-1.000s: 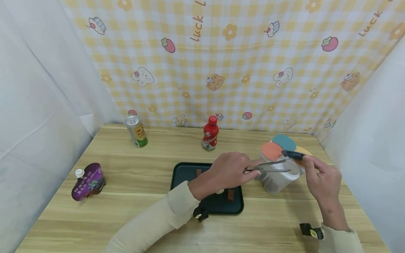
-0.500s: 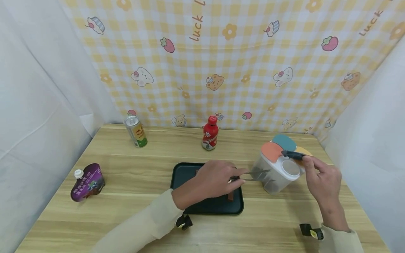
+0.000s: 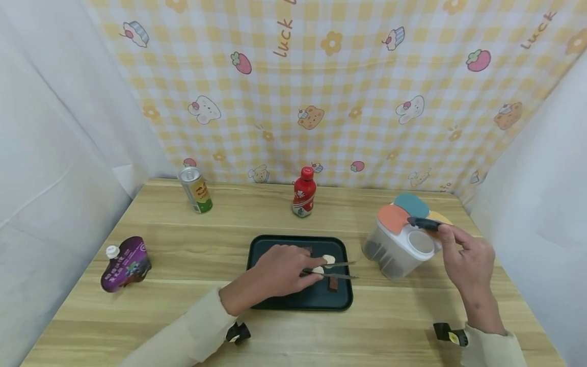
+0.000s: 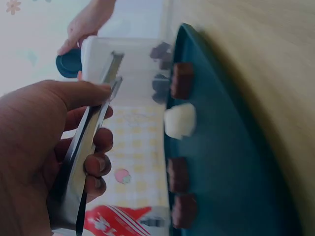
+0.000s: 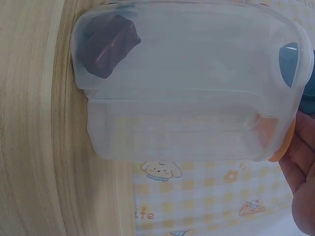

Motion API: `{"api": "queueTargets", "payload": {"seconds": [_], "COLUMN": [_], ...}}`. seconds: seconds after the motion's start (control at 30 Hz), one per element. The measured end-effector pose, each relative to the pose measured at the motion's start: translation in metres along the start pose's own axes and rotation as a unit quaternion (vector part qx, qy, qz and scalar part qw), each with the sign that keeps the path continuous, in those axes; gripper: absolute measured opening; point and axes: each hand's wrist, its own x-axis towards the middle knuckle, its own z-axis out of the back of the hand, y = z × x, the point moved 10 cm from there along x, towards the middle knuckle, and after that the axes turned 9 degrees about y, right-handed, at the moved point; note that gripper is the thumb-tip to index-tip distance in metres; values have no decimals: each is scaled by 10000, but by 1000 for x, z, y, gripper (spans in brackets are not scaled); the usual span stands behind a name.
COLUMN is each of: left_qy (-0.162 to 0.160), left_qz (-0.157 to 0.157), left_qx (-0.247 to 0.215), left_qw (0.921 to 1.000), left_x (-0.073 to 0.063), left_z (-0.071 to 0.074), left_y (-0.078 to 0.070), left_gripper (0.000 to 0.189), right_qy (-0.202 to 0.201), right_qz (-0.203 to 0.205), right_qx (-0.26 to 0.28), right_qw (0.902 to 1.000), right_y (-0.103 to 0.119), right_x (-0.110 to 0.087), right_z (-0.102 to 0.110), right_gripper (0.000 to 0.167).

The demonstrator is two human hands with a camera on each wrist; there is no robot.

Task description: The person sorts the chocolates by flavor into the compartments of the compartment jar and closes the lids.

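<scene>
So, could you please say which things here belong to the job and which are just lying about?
Seemingly in use:
- tongs
- clear container
- raised dark lid
- tray
- brown pieces
- white pieces

Apparently lying about:
- can
- red bottle
- purple pouch

yellow-checked cloth [image 3: 257, 86] behind | white sheets [image 3: 55, 132] both sides | wood-grain tabletop [image 3: 220, 229]

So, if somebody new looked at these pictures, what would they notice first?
Probably the bright red bottle, standing at the back middle of the table before a yellow checked cloth. Next, maybe the clear container on the right with its orange, teal and yellow lids. Then the metal tongs in the left grip, over the dark tray of brown pieces and white pieces.
</scene>
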Motion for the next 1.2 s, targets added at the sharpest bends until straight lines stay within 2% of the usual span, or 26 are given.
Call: {"api": "queueTargets", "payload": {"seconds": [0.2,0.47,0.77,1.2], "left_qy": [277,352,440,555], "left_qz": [120,163,91,79], "left_qx": [-101,-122,-51,115], "left_qw": [9995,9992,9990,9984], "left_x": [-11,-20,-19,-15], "left_z": [-16,-26,-33,-33], "left_y": [12,22,24,19], "left_gripper": [34,33,34,35], "right_qy": [-17,26,0,111], "right_qz": [100,49,-26,-127], "right_qx": [55,83,37,78], "right_qw": [9999,10000,10000,9998], "right_y": [1,2,-1,2], "right_x": [-1,-1,-3,0], "right_z": [0,0,0,-1], "right_gripper": [42,35,30,28]}}
